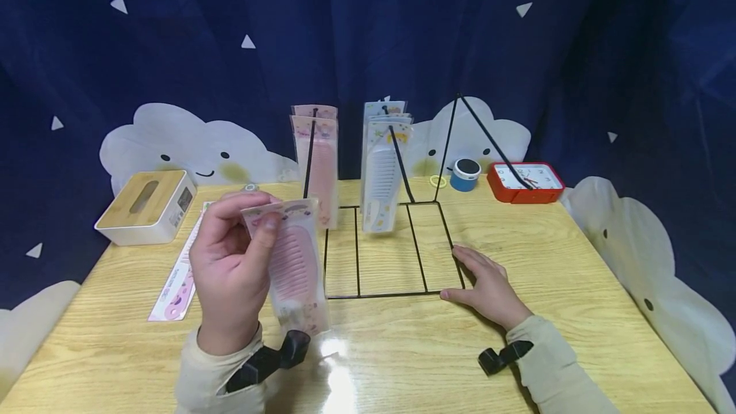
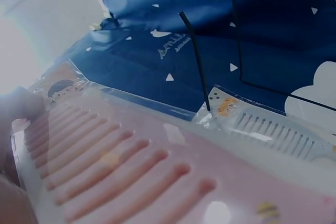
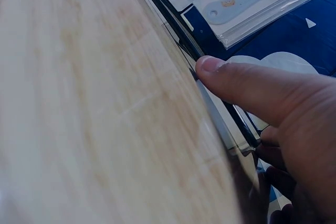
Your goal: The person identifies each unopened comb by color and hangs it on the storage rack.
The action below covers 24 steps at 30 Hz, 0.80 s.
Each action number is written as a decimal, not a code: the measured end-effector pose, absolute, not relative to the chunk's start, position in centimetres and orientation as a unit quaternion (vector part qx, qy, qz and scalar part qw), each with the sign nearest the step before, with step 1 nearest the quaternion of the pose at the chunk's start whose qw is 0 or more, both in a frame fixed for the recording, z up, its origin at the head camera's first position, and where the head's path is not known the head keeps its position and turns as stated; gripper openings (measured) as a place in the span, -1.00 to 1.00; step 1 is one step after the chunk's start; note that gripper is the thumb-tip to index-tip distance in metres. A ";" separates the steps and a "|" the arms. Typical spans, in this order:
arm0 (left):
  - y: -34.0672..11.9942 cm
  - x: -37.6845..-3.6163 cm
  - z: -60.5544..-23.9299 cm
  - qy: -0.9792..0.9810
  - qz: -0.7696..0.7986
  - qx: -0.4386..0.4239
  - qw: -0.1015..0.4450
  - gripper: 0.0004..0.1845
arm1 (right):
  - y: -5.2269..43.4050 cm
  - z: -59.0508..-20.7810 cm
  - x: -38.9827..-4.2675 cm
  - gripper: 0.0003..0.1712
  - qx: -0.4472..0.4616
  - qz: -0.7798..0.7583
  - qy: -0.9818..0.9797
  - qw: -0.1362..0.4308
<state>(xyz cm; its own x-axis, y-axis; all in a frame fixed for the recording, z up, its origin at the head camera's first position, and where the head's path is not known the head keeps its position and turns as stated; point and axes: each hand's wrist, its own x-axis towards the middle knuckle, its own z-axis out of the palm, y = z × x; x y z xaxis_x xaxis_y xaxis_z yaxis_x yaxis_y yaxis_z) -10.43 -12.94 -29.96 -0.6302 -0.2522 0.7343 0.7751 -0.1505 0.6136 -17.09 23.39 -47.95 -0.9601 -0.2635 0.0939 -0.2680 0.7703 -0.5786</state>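
Note:
My left hand pinches the top of a packaged pink comb and holds it upright above the table, left of a black wire display rack. In the left wrist view the pink comb fills the frame, with a white packaged comb behind it on a black hook. Pink packaged combs and white packaged combs hang on the rack's hooks. My right hand lies flat on the table at the rack's front right corner, its thumb against the wire base.
A wooden-topped tissue box stands at the back left. Another flat pink package lies on the wooden table left of my left hand. A red clock, a small blue speaker and a yellow ring sit behind the rack.

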 end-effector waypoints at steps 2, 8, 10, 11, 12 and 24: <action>-12.9 -10.5 -30.0 -0.552 -0.719 -0.234 0.352 -0.77 | 23.4 -48.0 -17.1 0.15 0.141 0.309 -0.941 0.004; -12.8 -10.8 -30.0 -0.558 -0.724 -0.221 0.339 -0.77 | 23.5 -48.0 -17.1 0.16 0.143 0.313 -0.939 0.004; -12.8 -10.8 -30.1 -0.565 -0.722 -0.222 0.332 -0.78 | 23.4 -48.0 -17.1 0.16 0.143 0.313 -0.939 0.004; -12.7 -10.8 -30.1 -0.569 -0.720 -0.223 0.329 -0.78 | 23.4 -48.0 -17.1 0.16 0.143 0.313 -0.939 0.004; -12.7 -10.9 -30.1 -0.571 -0.719 -0.226 0.325 -0.79 | 23.4 -48.0 -17.1 0.16 0.143 0.312 -0.939 0.004; -12.3 -11.4 -30.5 -0.590 -0.700 -0.241 0.322 -0.79 | 23.4 -48.0 -17.2 0.15 0.139 0.308 -0.941 0.004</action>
<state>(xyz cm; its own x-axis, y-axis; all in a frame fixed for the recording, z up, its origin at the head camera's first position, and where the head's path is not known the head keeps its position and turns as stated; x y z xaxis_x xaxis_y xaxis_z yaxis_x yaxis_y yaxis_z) -11.40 -12.35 -30.54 -0.6765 -0.1663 0.7174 0.7353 -0.0970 0.6708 -17.19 23.40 -47.97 -0.9611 -0.2599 0.0939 -0.2652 0.7716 -0.5783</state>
